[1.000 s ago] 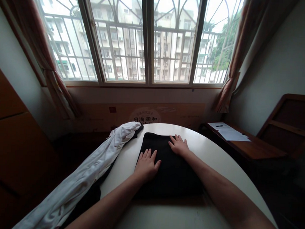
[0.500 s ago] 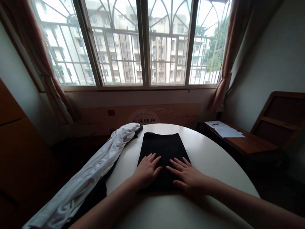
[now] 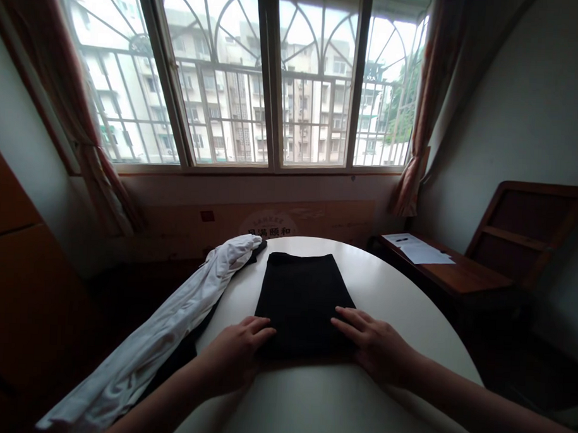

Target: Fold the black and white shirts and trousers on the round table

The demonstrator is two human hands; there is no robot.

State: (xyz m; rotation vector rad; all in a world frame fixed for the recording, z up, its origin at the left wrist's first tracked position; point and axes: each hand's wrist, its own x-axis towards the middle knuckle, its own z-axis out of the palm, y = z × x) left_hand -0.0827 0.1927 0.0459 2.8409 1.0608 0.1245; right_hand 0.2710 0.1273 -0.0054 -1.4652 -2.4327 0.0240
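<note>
A black garment (image 3: 301,293), folded into a neat rectangle, lies flat on the round white table (image 3: 400,290). At its near left edge is my left hand (image 3: 239,350), closed, with fingertips over the cloth and the rest of the fingers out of sight at the side. My right hand (image 3: 379,346) grips the near right edge the same way, two fingers on top and the others curled down beside the cloth. The kind of garment cannot be made out.
A long white garment (image 3: 172,313) with black cloth beneath it hangs along the table's left edge. To the right, papers (image 3: 420,251) lie on a wooden bench or chair (image 3: 476,278). Behind the table stand a printed cardboard panel (image 3: 317,217) and a barred window (image 3: 269,83).
Both hands have slid from lying spread on top of the black garment outward and toward me, to its near side edges. Their fingers have closed in. The view has shifted slightly.
</note>
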